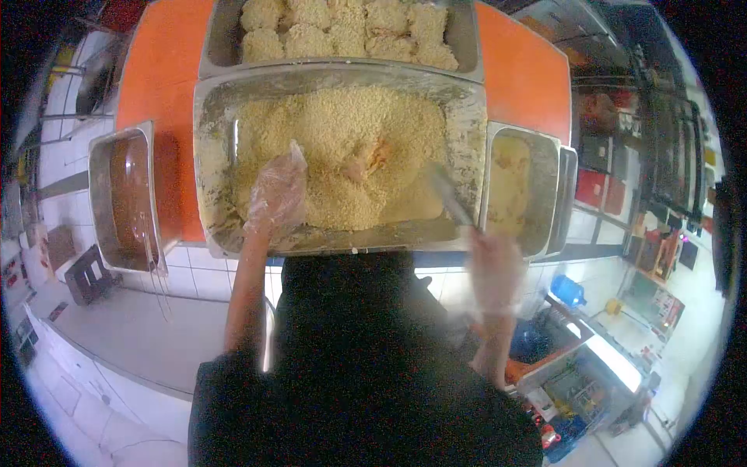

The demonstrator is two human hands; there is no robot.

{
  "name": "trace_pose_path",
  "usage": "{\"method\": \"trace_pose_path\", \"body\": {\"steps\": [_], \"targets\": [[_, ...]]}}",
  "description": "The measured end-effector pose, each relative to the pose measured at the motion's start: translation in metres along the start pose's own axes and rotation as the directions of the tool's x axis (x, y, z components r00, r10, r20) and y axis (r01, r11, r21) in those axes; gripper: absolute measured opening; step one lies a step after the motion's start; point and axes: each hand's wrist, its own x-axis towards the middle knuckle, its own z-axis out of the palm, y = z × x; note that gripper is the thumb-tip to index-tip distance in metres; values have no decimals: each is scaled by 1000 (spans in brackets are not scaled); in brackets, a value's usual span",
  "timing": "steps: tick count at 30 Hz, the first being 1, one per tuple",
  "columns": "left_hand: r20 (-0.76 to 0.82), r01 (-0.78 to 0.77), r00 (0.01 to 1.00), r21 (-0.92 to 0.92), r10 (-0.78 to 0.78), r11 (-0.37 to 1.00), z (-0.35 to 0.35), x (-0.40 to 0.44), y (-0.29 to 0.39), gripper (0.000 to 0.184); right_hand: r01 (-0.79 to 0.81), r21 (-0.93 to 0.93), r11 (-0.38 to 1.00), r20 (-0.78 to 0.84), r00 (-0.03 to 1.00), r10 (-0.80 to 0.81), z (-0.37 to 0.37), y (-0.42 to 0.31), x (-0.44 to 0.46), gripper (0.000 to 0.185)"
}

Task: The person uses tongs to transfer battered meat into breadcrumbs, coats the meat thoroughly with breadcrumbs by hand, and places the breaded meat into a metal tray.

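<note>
A large metal tray [342, 237] holds a bed of pale crumbs [350, 109]. Partly sunk in the crumbs near the middle lies a pinkish piece of food [366, 162]. My left hand [278, 191], in a clear plastic glove, is over the left part of the crumbs; its fingers look bent, but whether they hold anything is not clear. My right hand [496, 268], blurred by motion, grips the handle of a metal utensil [455, 198] at the tray's right front corner. The utensil's far end is over the crumbs and smeared.
Behind stands a tray [342, 68] of crumb-coated pieces [311, 39]. A metal container [124, 140] with reddish-brown contents is on the left; another [498, 140] with yellowish liquid is on the right. Orange surface [521, 70] shows around them. At lower right is a bin [576, 389].
</note>
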Motion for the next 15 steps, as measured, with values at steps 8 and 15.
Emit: {"method": "trace_pose_path", "body": {"steps": [8, 15], "targets": [[0, -52, 999, 104, 52, 993, 20, 67, -21, 49, -524, -74, 848, -31, 851, 524, 47, 153, 30, 48], [-4, 28, 1000, -6, -28, 1000, 27, 84, -35, 48, -557, -152, 816, -57, 829, 556, 80, 179, 26, 52]]}}
